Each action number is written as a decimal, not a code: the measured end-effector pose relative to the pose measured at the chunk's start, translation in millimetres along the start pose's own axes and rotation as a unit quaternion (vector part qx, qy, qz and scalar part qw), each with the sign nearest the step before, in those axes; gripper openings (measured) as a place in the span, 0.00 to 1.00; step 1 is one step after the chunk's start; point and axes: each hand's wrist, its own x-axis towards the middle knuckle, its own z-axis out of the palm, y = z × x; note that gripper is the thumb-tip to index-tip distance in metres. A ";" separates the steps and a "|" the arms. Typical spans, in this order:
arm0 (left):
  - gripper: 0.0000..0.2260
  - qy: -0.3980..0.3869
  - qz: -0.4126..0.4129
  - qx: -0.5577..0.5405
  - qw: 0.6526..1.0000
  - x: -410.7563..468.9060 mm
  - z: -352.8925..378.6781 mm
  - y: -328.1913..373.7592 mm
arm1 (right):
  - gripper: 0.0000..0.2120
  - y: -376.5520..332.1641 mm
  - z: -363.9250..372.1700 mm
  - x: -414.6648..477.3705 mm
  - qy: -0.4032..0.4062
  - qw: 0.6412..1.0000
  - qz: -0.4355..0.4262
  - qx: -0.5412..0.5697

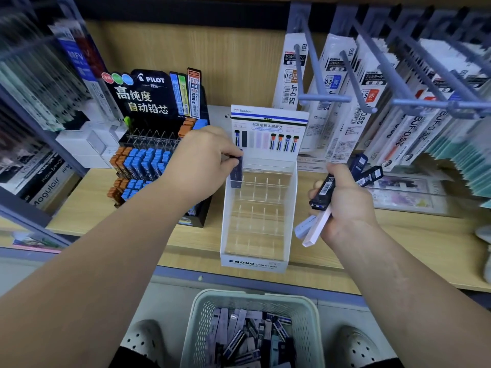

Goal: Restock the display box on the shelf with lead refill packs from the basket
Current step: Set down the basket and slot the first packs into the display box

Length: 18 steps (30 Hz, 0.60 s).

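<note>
A white Tombow MONO display box [291, 208] stands on the wooden shelf, its clear dividers holding no packs. My left hand [202, 160] pinches one dark navy lead refill pack [236, 172] upright at the box's back left corner. To the right of the box, my right hand [345, 200] grips a bunch of several refill packs [322, 191], dark and pale ones fanned out. Below the shelf, a pale green basket [202, 314] on the floor holds many more packs.
A black Pilot lead display [148, 134] with blue and orange packs stands left of the box. Metal hooks [324, 98] with hanging refill bags jut out above at the right. The shelf edge [265, 281] runs above the basket. My white shoes flank the basket.
</note>
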 end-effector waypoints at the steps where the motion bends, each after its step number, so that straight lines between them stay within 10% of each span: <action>1: 0.08 0.009 -0.004 0.007 1.000 0.2 0.7 -0.5 | 0.06 -0.5 0.0 -0.7 0.001 1.000 0.001 0.006; 18: 0.02 0.053 -0.050 0.053 0.996 -7.0 -5.1 8.8 | 0.08 0.6 1.3 0.7 0.018 1.000 0.016 0.002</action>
